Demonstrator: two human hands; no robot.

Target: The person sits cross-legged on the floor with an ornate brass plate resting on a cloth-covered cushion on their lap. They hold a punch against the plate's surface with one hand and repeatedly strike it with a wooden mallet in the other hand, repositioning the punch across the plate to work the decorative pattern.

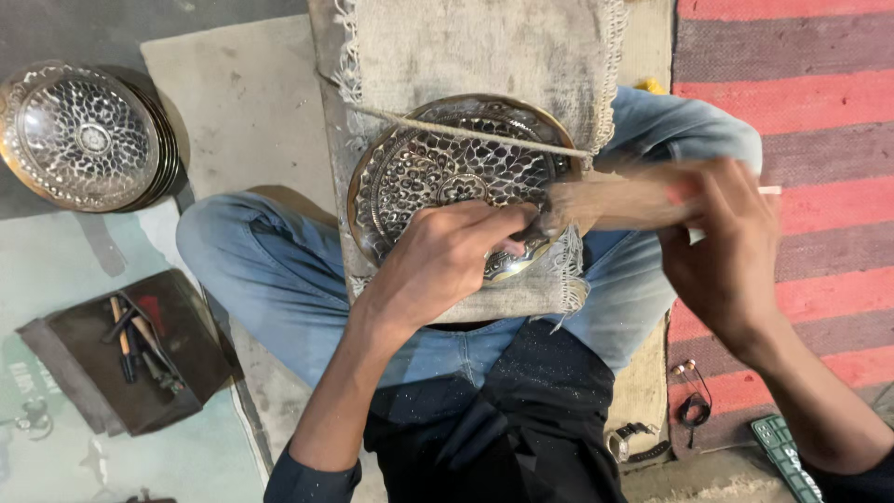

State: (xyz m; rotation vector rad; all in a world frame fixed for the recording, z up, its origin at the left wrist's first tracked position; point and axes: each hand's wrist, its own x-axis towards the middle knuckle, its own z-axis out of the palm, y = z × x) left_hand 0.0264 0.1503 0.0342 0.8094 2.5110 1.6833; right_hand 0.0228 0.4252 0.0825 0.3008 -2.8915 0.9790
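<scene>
Hands were seen at work over an engraved metal plate that was laid on a burlap-covered block resting across the lap of a person seated cross-legged in blue jeans. Left hand was pressed on the near rim of the plate, fingers curled shut around a small metal punch, whose tip was set against the plate's right edge. Right hand was closed around the handle of a wooden mallet, which was blurred by motion and held just beside the punch; whether it was touching the punch could not be told. A cord was stretched across the upper part of the plate. A stack of similar patterned plates was placed on the floor at the upper left, well apart from the hands. A dark tray of small tools was set on the floor at the lower left. A red striped rug was spread to the right, with a wristwatch and a thin black cable lying near its lower edge.
</scene>
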